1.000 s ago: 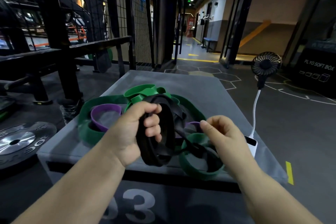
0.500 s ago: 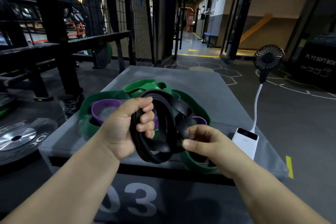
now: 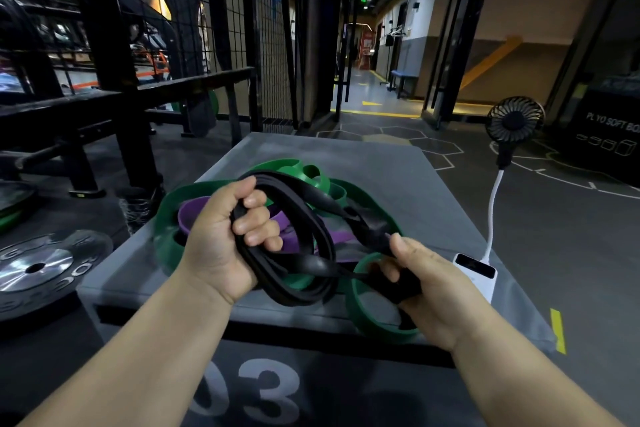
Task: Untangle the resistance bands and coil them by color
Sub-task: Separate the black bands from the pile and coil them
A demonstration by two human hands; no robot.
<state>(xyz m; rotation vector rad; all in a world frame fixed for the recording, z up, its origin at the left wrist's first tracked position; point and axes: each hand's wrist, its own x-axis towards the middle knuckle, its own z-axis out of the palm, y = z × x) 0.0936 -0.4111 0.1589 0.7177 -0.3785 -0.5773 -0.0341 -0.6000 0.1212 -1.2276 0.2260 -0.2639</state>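
Black rubber band [image 3: 301, 295] in loops, left hand [image 3: 218, 246] curled tight around it, right hand [image 3: 433, 288] pinching its end, green bands [image 3: 169, 218] and purple band [image 3: 188, 215] on grey soft box [image 3: 381, 166]

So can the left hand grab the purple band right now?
Probably not yet. The left hand is curled round the black band, so its fingers are busy. The purple band lies just behind it on the box, within the green band.
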